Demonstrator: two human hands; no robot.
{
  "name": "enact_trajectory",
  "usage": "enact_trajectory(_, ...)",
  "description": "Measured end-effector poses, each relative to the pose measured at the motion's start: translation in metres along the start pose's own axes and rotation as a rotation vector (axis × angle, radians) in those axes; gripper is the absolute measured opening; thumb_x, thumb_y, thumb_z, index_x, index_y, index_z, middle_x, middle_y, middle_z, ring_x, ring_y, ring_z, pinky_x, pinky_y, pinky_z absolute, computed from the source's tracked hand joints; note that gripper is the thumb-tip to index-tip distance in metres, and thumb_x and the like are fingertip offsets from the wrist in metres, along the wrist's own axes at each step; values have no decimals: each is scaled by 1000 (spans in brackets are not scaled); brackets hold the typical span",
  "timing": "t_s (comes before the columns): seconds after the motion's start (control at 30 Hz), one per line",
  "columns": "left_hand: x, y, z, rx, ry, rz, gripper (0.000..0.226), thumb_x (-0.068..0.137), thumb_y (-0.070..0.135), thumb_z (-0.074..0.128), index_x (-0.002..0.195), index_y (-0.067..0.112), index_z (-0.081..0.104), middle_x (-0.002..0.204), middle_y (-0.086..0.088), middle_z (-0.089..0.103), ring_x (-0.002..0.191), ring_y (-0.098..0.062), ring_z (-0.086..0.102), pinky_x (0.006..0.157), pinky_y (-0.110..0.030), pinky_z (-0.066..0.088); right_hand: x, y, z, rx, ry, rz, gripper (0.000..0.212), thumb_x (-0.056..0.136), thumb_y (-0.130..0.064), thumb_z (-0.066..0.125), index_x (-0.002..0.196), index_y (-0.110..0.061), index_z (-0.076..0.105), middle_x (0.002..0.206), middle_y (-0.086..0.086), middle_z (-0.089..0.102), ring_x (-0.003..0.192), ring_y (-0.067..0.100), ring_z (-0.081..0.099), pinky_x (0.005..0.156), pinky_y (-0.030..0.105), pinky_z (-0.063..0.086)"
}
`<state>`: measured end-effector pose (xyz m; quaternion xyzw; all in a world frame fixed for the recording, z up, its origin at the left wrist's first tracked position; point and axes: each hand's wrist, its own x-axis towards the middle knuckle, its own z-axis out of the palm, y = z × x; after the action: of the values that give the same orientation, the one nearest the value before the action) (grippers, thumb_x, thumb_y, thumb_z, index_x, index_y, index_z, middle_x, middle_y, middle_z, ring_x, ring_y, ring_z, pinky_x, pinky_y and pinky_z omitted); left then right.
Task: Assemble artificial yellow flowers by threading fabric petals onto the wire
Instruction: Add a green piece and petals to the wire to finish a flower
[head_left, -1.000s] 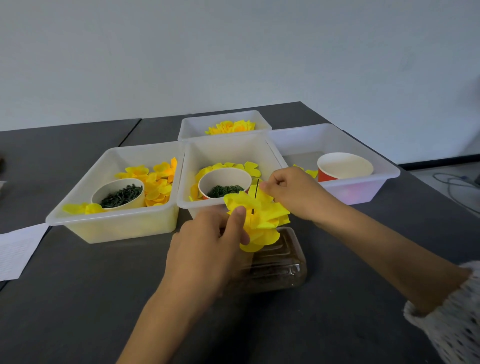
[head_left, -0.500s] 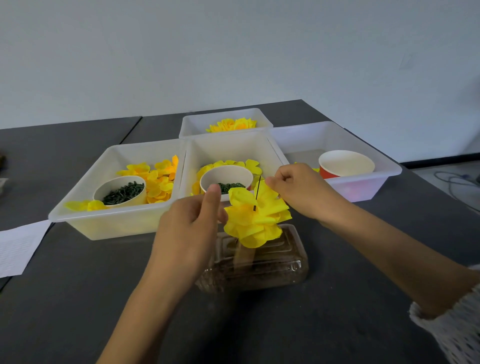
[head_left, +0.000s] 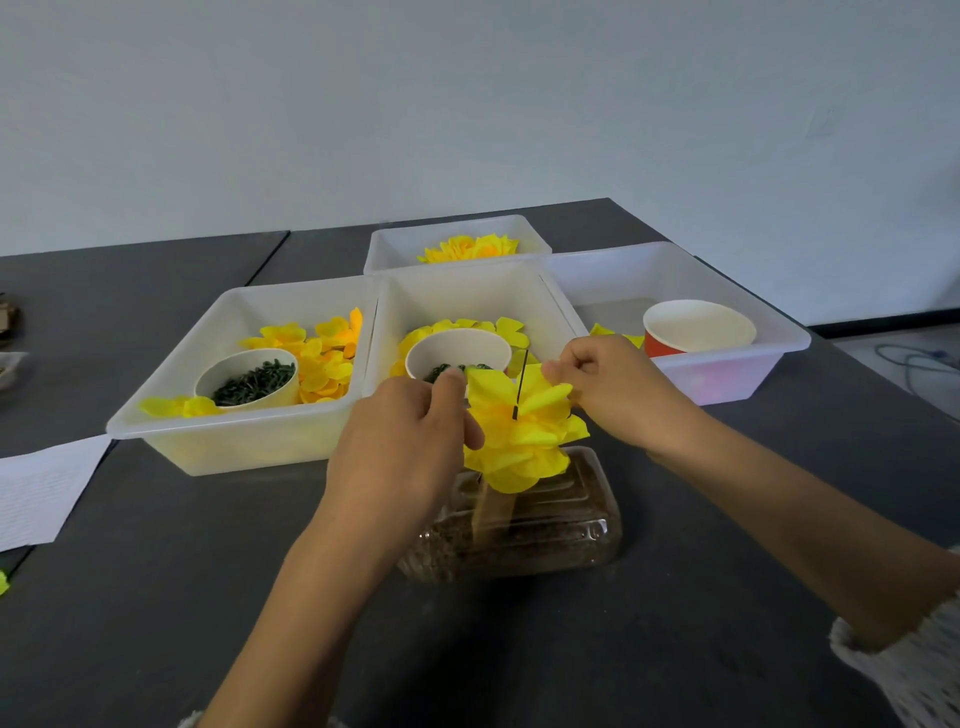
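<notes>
A stack of yellow fabric petals sits threaded on a thin dark wire that stands upright above a clear plastic box. My left hand pinches the left edge of the top petal. The petal's right edge is pinched by my right hand. The wire's tip pokes out above the petals between both hands. Loose yellow petals lie in the left tray.
White trays stand behind: the left tray and middle tray each hold a paper cup of dark green pieces. The right tray holds an orange cup. The far tray holds finished flowers. White paper lies at left.
Both hands rose from the box with the petal stack; my left hand shifted from under the flower up to the top petal's left edge, and more wire shows above the petals.
</notes>
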<state>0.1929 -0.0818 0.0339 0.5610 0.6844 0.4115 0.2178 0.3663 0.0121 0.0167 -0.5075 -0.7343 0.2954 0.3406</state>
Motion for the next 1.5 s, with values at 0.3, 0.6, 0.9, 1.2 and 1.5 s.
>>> enact_trajectory(0.3,-1,10,1,23,-25,25,56,95,61,35,55,39,67,46,7,60,59,-15,62,68,-37,52,0,0,-1,-7,32,-21,38,95,-25,58,59,-17,50,52,-7,38,46,3,40,48,14,31)
enact_trajectory(0.6,-1,0,1,94,-15,55,43,90,26,55,48,29,64,42,10,54,38,-5,46,51,-25,33,-6,4,1,32,14,-10,32,95,-23,58,68,-4,56,52,-4,39,52,7,35,55,25,30)
enact_trajectory(0.9,-13,-20,10,153,-8,14,34,82,24,54,48,19,59,44,1,52,51,-22,55,54,-41,49,-11,16,9,-10,-36,64,33,92,-25,62,60,-20,55,42,-12,48,43,-1,45,46,12,31)
enact_trajectory(1.2,-22,-27,27,264,117,52,43,87,31,55,46,21,44,43,5,41,45,-13,38,47,-25,25,-18,19,18,-89,18,40,28,95,-28,59,69,-19,53,67,-2,49,62,9,44,62,29,38)
enact_trajectory(1.5,-28,-30,40,303,188,59,41,87,35,53,50,21,43,47,2,45,48,-14,43,46,-27,28,-20,17,20,-137,27,46,28,97,-30,55,70,-23,50,70,-2,49,64,11,45,64,30,39)
